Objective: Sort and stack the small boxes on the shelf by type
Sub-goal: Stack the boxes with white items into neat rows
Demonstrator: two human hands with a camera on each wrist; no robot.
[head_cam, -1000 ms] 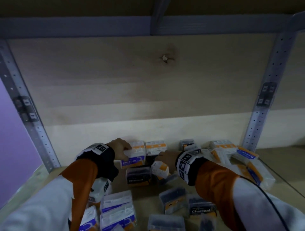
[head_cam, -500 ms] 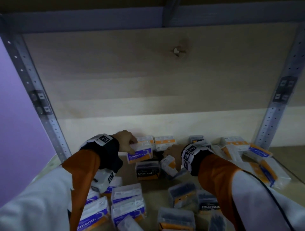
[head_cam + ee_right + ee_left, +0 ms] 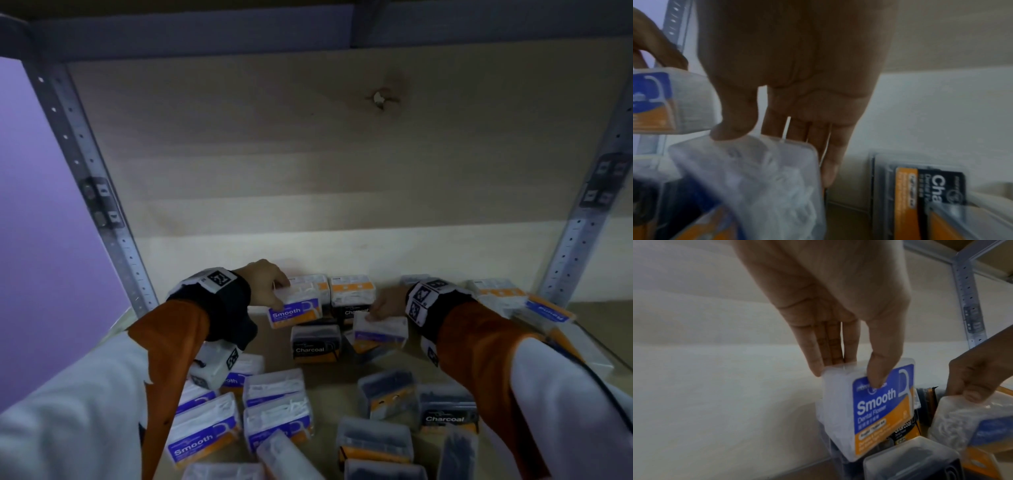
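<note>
My left hand (image 3: 270, 287) pinches a white "Smooth" floss box (image 3: 296, 310) with a blue and orange label, thumb on its front (image 3: 876, 381) and fingers behind, lifted near the shelf's back wall. My right hand (image 3: 383, 306) grips a second clear box of white flossers (image 3: 380, 330) from above, thumb and fingers on its top edge (image 3: 748, 139). Black "Charcoal" boxes (image 3: 317, 342) lie between and below the two hands. Two white boxes with orange labels (image 3: 351, 291) sit against the back wall.
Several Smooth boxes (image 3: 274, 397) lie at the front left and several Charcoal boxes (image 3: 445, 409) at the front right. More white boxes (image 3: 548, 311) are heaped by the right metal upright (image 3: 582, 222). The left upright (image 3: 99, 202) and the shelf board above close in the space.
Both hands have lifted their boxes a little; the left one's Smooth box sits higher and the right hand's box has turned flatter. The head view has shifted.
</note>
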